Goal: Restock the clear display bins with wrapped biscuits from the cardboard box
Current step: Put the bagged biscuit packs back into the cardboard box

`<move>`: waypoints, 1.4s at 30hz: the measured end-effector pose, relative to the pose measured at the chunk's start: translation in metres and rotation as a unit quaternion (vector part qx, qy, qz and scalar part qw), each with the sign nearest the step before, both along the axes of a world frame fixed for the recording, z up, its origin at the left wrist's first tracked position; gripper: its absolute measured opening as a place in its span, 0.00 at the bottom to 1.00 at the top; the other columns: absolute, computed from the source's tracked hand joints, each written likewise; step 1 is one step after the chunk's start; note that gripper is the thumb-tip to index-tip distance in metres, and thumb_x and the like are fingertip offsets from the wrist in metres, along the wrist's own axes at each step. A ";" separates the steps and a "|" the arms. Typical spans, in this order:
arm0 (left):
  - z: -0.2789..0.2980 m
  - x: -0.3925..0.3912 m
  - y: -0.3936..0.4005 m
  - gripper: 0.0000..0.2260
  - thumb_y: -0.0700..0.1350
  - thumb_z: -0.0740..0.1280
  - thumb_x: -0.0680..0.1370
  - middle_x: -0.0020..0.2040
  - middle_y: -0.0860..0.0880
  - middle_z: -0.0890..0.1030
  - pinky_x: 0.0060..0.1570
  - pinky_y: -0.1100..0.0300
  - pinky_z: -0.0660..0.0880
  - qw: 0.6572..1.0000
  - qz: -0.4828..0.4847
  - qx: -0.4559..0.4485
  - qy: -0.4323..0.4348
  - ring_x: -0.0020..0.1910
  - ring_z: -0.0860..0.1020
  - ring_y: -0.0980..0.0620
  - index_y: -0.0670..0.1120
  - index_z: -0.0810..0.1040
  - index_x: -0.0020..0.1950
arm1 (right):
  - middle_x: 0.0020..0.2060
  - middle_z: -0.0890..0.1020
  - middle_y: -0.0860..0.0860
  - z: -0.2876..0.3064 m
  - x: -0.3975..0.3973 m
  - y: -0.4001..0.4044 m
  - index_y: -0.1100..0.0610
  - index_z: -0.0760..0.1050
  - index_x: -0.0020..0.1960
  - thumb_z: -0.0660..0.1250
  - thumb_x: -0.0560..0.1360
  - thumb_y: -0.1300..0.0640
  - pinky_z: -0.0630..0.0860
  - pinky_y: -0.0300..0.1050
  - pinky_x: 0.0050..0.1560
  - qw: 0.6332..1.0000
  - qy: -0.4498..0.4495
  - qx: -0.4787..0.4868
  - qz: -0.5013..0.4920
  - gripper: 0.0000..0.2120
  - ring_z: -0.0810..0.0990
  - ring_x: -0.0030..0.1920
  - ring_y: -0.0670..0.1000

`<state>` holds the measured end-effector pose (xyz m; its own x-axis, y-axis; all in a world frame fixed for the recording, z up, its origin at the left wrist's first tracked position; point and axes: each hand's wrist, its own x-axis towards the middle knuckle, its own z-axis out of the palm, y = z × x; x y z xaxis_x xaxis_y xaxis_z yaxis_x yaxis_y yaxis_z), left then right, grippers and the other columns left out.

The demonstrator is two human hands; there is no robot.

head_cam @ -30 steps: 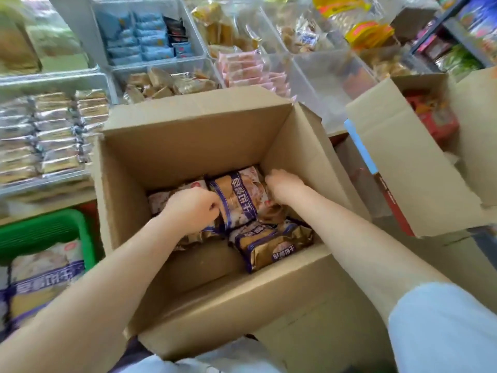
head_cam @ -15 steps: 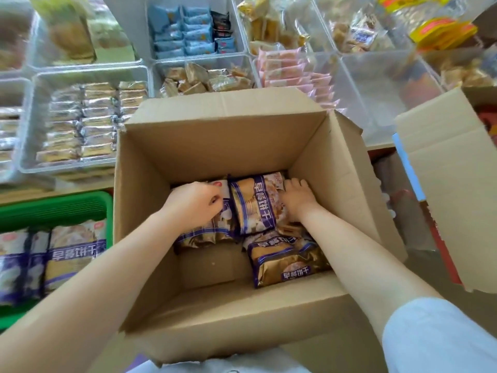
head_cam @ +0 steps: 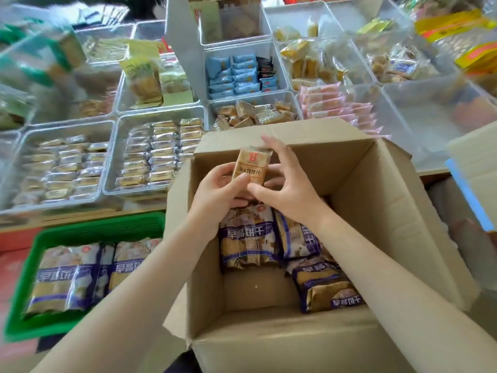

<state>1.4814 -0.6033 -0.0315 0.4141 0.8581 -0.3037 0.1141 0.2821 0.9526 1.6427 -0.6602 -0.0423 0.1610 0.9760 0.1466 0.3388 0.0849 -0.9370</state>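
Left-edge bins (head_cam: pixel 16 84) — motion-blurred

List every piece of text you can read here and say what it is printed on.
"早餐饼干": large purple packs in the cardboard box, upside down, e.g. pack.
"早餐饼干": packs in the green basket.
Small packet held by both hands: dark characters, too blurred to read.
Bin wrappers: too small.

Biscuit packet (head_cam: pixel 250 168) between both hands, above cardboard box (head_cam: pixel 390 211)

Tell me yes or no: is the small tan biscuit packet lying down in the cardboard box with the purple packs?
No: both hands, left hand and right hand, hold the small tan biscuit packet up above the purple packs.
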 end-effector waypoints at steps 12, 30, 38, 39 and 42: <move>0.007 -0.213 0.103 0.12 0.47 0.68 0.81 0.57 0.51 0.80 0.51 0.59 0.78 0.990 0.023 0.105 0.094 0.55 0.80 0.53 0.53 0.75 0.64 | 0.48 0.83 0.51 0.024 -0.189 0.110 0.52 0.76 0.58 0.70 0.78 0.56 0.79 0.39 0.45 0.999 -0.011 -0.041 0.003 0.10 0.81 0.46 0.48; -0.159 -0.488 0.345 0.34 0.66 0.47 0.81 0.83 0.47 0.43 0.79 0.40 0.44 0.799 -0.164 0.256 0.518 0.82 0.42 0.45 0.55 0.44 0.83 | 0.53 0.77 0.49 -0.070 -0.418 0.385 0.55 0.75 0.62 0.65 0.80 0.59 0.68 0.33 0.40 0.926 -0.309 -0.180 -0.124 0.11 0.74 0.42 0.43; -0.160 -0.486 0.351 0.33 0.66 0.46 0.80 0.83 0.46 0.42 0.78 0.41 0.42 0.803 -0.173 0.233 0.521 0.82 0.41 0.45 0.55 0.44 0.83 | 0.59 0.79 0.53 -0.094 -0.412 0.476 0.55 0.72 0.67 0.62 0.80 0.64 0.71 0.47 0.59 0.843 -0.489 -0.199 -0.107 0.16 0.77 0.58 0.54; -0.160 -0.486 0.352 0.34 0.66 0.46 0.80 0.83 0.46 0.42 0.78 0.41 0.42 0.803 -0.176 0.231 0.521 0.81 0.40 0.45 0.54 0.44 0.83 | 0.61 0.79 0.54 -0.096 -0.412 0.481 0.55 0.70 0.70 0.60 0.80 0.67 0.72 0.50 0.61 0.819 -0.524 -0.217 -0.080 0.20 0.77 0.59 0.57; -0.161 -0.486 0.353 0.33 0.65 0.46 0.80 0.83 0.46 0.41 0.79 0.40 0.43 0.801 -0.183 0.226 0.522 0.81 0.39 0.45 0.54 0.42 0.83 | 0.60 0.79 0.56 -0.107 -0.411 0.488 0.51 0.66 0.74 0.57 0.78 0.70 0.68 0.56 0.68 0.757 -0.598 -0.264 -0.003 0.28 0.77 0.60 0.60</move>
<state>0.9957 -0.2507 -0.1928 0.3863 0.8569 -0.3412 0.9122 -0.3004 0.2786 1.2314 -0.1720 -0.1490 0.2249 0.9495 -0.2188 0.9705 -0.1983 0.1374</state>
